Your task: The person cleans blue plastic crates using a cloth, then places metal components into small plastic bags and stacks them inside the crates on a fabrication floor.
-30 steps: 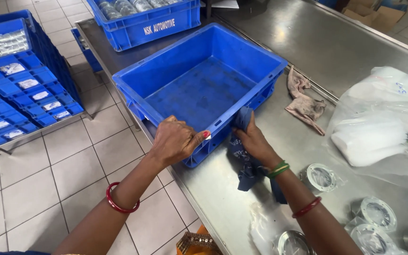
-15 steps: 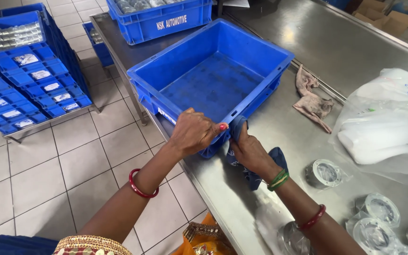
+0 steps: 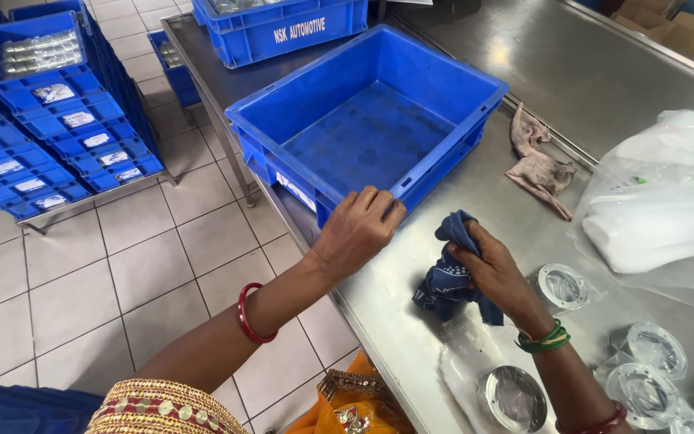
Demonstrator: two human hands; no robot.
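Steel bench [image 3: 604, 72] runs beside a tiled floor. At its near edge sits an empty blue crate [image 3: 371, 128], a white label on its floor-side wall. Left hand [image 3: 357, 231] curls over the crate's near corner rim. Just right of it, right hand [image 3: 491, 269] bunches a dark blue cloth [image 3: 446, 281] against the bench, fingers closed around it.

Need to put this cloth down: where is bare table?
Bare steel table lies behind the empty blue plastic crate, beyond the crumpled pink rag. Crowded near the right hand: clear plastic bag, wrapped metal rings.
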